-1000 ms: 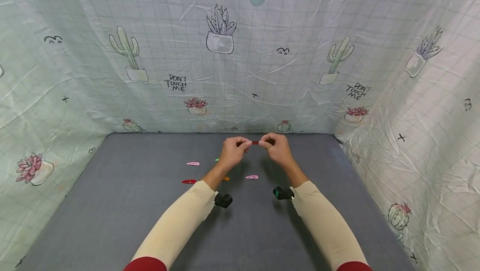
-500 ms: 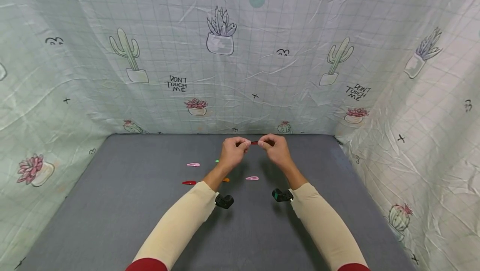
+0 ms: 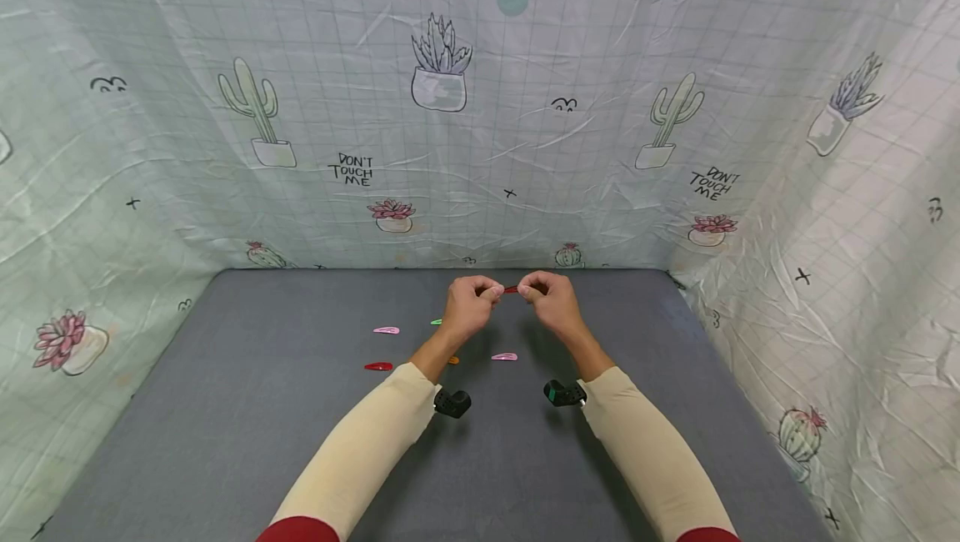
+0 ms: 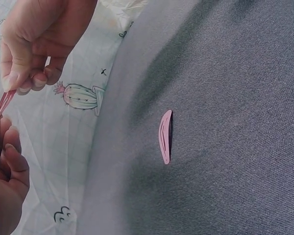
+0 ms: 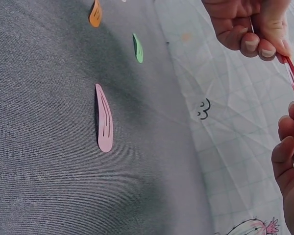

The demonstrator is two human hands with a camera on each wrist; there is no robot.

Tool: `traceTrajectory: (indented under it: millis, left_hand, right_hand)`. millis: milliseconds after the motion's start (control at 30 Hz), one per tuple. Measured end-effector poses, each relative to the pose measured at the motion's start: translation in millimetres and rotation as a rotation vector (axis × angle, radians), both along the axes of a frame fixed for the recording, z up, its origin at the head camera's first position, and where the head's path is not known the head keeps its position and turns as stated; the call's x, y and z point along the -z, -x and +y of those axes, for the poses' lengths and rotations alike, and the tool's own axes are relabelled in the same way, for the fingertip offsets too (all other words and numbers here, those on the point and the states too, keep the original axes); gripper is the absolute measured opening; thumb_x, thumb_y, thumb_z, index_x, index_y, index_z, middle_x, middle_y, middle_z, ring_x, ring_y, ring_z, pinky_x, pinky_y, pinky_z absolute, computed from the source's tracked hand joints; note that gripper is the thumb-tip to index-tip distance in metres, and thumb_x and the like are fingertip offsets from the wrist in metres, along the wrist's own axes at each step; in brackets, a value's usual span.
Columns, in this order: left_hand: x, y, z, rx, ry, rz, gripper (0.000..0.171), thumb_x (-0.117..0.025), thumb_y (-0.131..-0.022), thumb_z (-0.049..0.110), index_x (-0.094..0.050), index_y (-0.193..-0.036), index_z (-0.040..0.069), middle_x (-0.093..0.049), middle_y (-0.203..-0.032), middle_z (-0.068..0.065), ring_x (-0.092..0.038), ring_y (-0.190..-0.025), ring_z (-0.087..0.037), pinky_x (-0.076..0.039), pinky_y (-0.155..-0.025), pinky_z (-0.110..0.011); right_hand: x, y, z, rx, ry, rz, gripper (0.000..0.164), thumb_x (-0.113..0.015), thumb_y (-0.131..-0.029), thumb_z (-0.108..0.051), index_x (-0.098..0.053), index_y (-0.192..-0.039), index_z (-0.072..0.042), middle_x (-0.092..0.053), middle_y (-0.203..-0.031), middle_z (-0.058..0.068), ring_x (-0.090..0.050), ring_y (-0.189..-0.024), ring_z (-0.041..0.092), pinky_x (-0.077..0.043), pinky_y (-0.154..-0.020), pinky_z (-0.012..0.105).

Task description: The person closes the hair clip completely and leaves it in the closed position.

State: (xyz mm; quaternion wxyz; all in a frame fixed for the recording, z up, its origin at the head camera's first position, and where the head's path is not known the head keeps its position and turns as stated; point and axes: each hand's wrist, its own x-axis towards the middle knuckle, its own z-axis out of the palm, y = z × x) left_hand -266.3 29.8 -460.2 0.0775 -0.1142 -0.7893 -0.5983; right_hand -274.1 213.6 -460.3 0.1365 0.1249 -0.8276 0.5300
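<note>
Above the far part of the grey table, a red snap hair clip [image 3: 512,289] is stretched between both hands. My left hand [image 3: 468,308] pinches one end of it between thumb and fingers. At the opposite end, my right hand [image 3: 552,298] pinches it likewise. The slotted middle of the clip [image 5: 292,74] shows between the fingertips in the right wrist view. Below the hands a pink hair clip [image 3: 505,357] lies on the table, seen larger in the left wrist view as a pink clip [image 4: 165,138].
On the table [image 3: 225,442] lie a second pink clip [image 3: 387,330], a red clip [image 3: 378,366], a green clip [image 5: 138,48] and an orange clip [image 5: 95,13], the last two partly behind my left arm in the head view. A cactus-print curtain [image 3: 480,150] surrounds the table's back and sides.
Both hands keep their pinch on the red clip and have dipped very slightly in the head view. The clips on the table lie as before.
</note>
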Motion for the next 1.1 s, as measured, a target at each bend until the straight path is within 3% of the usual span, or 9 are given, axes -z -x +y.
traceTrajectory:
  millis: [400, 667, 800, 1033, 1100]
  left_hand:
    - [2.4, 3.8, -0.4, 0.028, 0.007, 0.009, 0.020, -0.067, -0.102, 0.011, -0.076, -0.095, -0.005, -0.069, -0.079, -0.011, -0.056, -0.069, -0.013, -0.045, -0.061, -0.025]
    - [1.6, 2.9, -0.1, 0.021, -0.001, -0.012, 0.021, -0.065, -0.103, 0.013, -0.076, -0.095, -0.003, -0.070, -0.082, -0.012, -0.057, -0.070, -0.014, -0.046, -0.063, -0.026]
    - [1.8, 3.3, 0.2, 0.019, -0.027, -0.063, 0.022, -0.065, -0.103, 0.012, -0.075, -0.099, -0.006, -0.069, -0.081, -0.010, -0.059, -0.072, -0.013, -0.048, -0.065, -0.025]
    - [-0.1, 3.6, -0.9, 0.010, -0.114, -0.203, 0.020, -0.065, -0.103, 0.013, -0.075, -0.096, -0.002, -0.064, -0.077, -0.002, -0.061, -0.072, -0.012, -0.049, -0.067, -0.025]
    - [-1.1, 2.9, -1.6, 0.014, -0.119, -0.223, 0.020, -0.064, -0.104, 0.013, -0.075, -0.096, -0.002, -0.064, -0.078, -0.001, -0.061, -0.072, -0.013, -0.049, -0.067, -0.025]
  right_hand:
    - [-1.0, -0.1, 0.2, -0.031, 0.011, -0.007, 0.011, -0.069, -0.099, -0.004, -0.074, -0.093, 0.004, -0.061, -0.073, 0.004, -0.053, -0.066, 0.011, -0.044, -0.061, 0.025]
    - [2.7, 2.3, 1.2, -0.057, 0.047, -0.008, 0.013, -0.068, -0.100, -0.006, -0.074, -0.096, 0.006, -0.065, -0.079, 0.023, -0.054, -0.065, 0.009, -0.045, -0.060, 0.024]
    - [3.9, 1.6, 1.4, -0.070, 0.060, -0.009, 0.015, -0.068, -0.101, -0.007, -0.074, -0.099, 0.007, -0.065, -0.084, 0.031, -0.055, -0.067, 0.014, -0.044, -0.060, 0.023]
    - [-2.6, -6.0, -2.6, -0.115, 0.026, 0.001, 0.015, -0.065, -0.101, -0.003, -0.073, -0.106, 0.010, -0.064, -0.089, 0.038, -0.057, -0.073, 0.039, -0.043, -0.061, 0.022]
    - [-5.3, -8.7, -3.3, -0.130, 0.010, 0.018, 0.015, -0.065, -0.100, 0.000, -0.072, -0.106, 0.011, -0.064, -0.089, 0.038, -0.058, -0.072, 0.037, -0.044, -0.062, 0.022]
